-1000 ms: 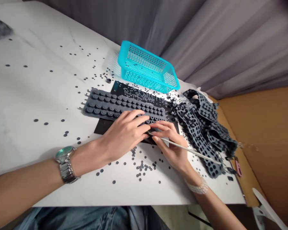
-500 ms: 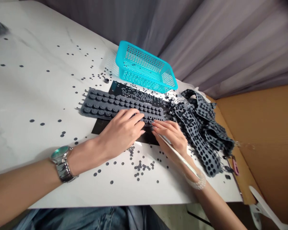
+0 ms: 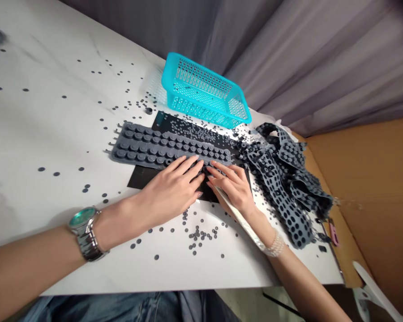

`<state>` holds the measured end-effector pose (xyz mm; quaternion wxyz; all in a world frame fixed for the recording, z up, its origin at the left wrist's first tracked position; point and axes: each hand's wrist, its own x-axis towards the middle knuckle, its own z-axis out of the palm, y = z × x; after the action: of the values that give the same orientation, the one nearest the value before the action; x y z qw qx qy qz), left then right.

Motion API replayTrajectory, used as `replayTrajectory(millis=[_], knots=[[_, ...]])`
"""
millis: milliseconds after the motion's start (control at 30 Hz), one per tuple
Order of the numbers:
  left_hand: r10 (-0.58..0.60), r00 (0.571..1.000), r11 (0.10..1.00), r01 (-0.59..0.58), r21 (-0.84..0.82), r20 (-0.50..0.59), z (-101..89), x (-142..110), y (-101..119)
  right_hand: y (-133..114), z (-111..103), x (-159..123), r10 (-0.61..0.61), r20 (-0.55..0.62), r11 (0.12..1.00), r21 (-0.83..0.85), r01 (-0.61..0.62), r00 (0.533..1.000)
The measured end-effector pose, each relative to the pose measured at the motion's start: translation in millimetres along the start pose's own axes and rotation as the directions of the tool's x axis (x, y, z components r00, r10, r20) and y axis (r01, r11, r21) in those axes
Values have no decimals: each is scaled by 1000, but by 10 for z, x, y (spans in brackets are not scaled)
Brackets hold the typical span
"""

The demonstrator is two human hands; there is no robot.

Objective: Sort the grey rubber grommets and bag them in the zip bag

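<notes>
A dark grey rubber sheet with rows of round raised knobs (image 3: 147, 142) lies at a slant over a black mat (image 3: 141, 177). My left hand (image 3: 173, 190), with a metal watch on its wrist, rests its outstretched fingers on the sheet's near edge. Right beside it, my right hand (image 3: 233, 188) has its fingertips on the near right part of the sheet. A slim white stick-like tool (image 3: 237, 214) is held in that hand, running under the palm back toward the beaded bracelet; its tip is hidden. What lies under the fingertips is covered.
Behind the sheet stands a turquoise perforated basket (image 3: 206, 114). Punched rubber strips (image 3: 282, 197) are heaped at the right, near a cardboard panel (image 3: 366, 179) and a pink-handled tool (image 3: 334, 233). Small dark discs (image 3: 201, 235) are scattered across the white table (image 3: 70, 147).
My left fingers have stretched out and spread a little more over the sheet. My right hand has shifted slightly left, and the white tool has tilted with it.
</notes>
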<state>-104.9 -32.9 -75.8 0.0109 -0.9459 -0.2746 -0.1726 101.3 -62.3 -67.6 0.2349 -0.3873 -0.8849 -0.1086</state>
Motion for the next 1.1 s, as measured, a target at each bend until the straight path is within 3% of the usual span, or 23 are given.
replayTrajectory(millis=[300,400,500,567,667,867,1100], knots=[[1,999,999,1,-42,50,-15,5,-11,-7,-28,17,-58,170,998,-5,60,984],[-7,999,999,10,-50,50,-30,8,-15,46,-32,42,-63,159,997,-30,69,985],[-12,998,998,15,-53,55,-40,9,-17,162,-38,31,95,-14,992,-79,-95,995],[-12,998,998,15,-58,65,-45,7,-17,221,-52,11,228,-101,971,-53,-234,968],[-16,997,999,20,-51,72,-53,1,-11,224,-65,-9,301,-63,953,17,-301,951],[-28,996,999,30,-19,89,-61,-1,3,124,42,46,196,5,976,100,-196,981],[-21,996,1000,23,-20,86,-38,-7,1,134,87,82,123,22,989,80,-125,992]])
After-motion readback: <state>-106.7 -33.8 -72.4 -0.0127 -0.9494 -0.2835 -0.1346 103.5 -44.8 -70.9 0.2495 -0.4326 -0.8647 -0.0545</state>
